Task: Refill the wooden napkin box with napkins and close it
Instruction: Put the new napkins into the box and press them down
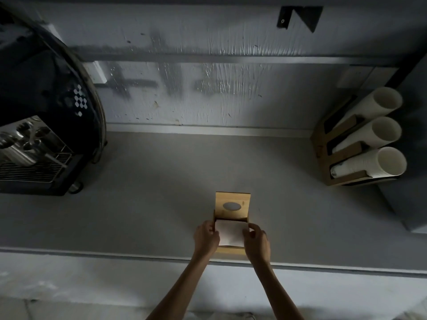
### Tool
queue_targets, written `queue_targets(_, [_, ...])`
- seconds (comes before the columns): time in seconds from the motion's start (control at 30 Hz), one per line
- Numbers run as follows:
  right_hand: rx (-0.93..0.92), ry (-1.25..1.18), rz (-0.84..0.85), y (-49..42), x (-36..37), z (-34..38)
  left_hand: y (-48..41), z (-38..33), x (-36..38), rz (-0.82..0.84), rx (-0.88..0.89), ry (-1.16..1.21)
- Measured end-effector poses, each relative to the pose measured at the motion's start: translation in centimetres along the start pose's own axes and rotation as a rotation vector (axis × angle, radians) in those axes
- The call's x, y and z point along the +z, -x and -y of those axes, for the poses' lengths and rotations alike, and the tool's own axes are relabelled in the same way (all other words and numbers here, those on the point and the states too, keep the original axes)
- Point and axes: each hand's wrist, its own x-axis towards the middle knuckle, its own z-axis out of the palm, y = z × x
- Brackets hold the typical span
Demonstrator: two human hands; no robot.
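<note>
Both hands, left hand [206, 236] and right hand [256, 239], fingers pinching napkins [231, 233] by opposite edges to square them into wooden napkin box [230, 250]; lid [233, 205] upright for access

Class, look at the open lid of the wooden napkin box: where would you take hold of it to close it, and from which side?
Probably the lid's far free edge, reached from behind the box. It stands open, hinged at the rear wall, its oval slot facing the camera, so pulling that top edge forward swings it down. Both the left hand and right hand are on the napkins.
</note>
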Motion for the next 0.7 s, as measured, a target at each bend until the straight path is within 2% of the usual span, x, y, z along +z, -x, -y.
queue_targets(0.3, [0.025, 0.042, -0.073, 1.0, 0.0, -0.7, -0.8, 1.2, 0.6, -0.005, -0.024, 0.044])
queue_targets(0.37, [-0.035, 0.082, -0.132, 1.3, 0.0, -0.7, -1.3, 1.7, 0.7, 0.042, -0.043, 0.041])
queue_targets(0.43, [-0.203, 0.189, -0.167, 1.4, 0.1, -0.3, -1.8, 2.1, 1.2, 0.088, -0.064, 0.025])
queue_targets(0.5, [-0.396, 0.329, -0.107, 1.3, 0.5, 0.6, -2.0, 2.6, 1.7, 0.11, -0.068, 0.007])
queue_targets(0.57, [-0.506, 0.414, -0.02, 1.1, 1.0, 2.0, -1.9, 2.7, 1.9, 0.124, -0.1, 0.046])
queue_targets(0.63, [-0.545, 0.503, 0.051, 0.5, 1.6, 2.9, -1.6, 3.0, 2.0, 0.179, -0.199, 0.167])
queue_targets(0.7, [-0.503, 0.601, 0.116, -0.1, 2.1, 3.4, -1.6, 3.3, 2.2, 0.209, -0.259, 0.244])
